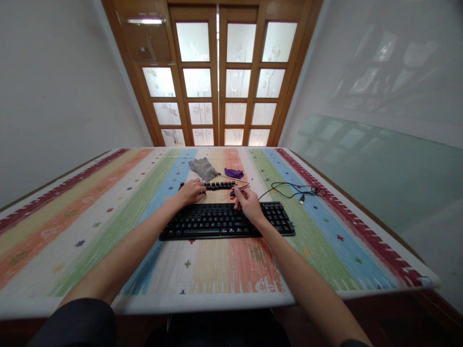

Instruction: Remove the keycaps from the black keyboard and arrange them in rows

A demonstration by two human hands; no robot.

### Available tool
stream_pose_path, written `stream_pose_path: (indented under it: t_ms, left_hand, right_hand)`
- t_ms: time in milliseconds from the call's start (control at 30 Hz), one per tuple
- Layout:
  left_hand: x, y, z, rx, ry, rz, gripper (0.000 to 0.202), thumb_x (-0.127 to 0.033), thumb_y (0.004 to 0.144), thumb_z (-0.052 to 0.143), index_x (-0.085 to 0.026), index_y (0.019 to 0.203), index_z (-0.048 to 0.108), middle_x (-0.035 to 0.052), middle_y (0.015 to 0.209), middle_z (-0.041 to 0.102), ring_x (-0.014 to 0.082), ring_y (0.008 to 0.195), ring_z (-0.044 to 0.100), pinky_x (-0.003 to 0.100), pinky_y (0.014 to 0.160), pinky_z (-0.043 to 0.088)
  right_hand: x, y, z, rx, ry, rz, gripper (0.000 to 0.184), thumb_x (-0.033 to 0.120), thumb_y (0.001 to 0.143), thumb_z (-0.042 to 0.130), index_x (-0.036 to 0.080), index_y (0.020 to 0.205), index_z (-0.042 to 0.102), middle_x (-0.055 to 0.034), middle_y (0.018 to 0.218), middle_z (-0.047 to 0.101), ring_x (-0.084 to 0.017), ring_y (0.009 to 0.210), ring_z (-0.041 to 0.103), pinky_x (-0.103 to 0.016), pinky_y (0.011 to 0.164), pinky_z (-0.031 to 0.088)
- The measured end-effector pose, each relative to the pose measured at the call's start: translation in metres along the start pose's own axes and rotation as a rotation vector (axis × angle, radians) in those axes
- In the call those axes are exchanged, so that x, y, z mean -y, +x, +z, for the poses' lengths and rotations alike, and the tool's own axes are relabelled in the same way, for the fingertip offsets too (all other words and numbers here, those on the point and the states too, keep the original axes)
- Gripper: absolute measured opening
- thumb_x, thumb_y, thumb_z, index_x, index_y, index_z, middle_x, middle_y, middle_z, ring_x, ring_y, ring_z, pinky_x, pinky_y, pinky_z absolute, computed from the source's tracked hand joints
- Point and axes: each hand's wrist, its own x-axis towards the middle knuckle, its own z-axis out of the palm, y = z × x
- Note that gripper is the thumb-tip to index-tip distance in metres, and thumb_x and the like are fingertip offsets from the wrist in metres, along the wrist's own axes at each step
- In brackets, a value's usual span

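A black keyboard [202,225] lies across the table in front of me. Along its upper edge, keycaps look to be off. Beyond it, a row of loose black keycaps [221,186] stretches sideways. My left hand [192,192] rests at the left part of this row, fingers curled down; a dark bit shows under the fingertips, too small to name. Above the keyboard's upper right part, my right hand [247,201] pinches a thin wire keycap puller [241,188]. Its wire ends point left, and a small dark piece, perhaps a keycap, shows beside the fingers.
A grey cloth [204,168] and a purple cloth [233,173] lie beyond the keycaps, with a thin rod [235,178] near them. The keyboard's black cable [289,189] coils at right, its USB plug [301,198] showing. A striped cloth [108,226] covers the table.
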Motion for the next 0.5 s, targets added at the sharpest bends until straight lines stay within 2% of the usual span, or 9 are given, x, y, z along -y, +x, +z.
stream_pose_path:
  t_ms: [500]
  left_hand:
    - [0.0009,-0.0036,0.0005,-0.029,-0.011,-0.026,0.011,-0.021,0.083,0.06,-0.017,0.086,0.069,0.0096,0.086,0.064,0.0246,0.09,0.053,0.036,0.083,0.044]
  right_hand:
    - [-0.0021,-0.0017,0.0022,0.024,-0.048,-0.02,0.053,0.066,0.077,0.061,0.015,0.091,0.062,-0.0023,0.067,0.067,-0.009,0.039,0.053,-0.021,0.039,0.042]
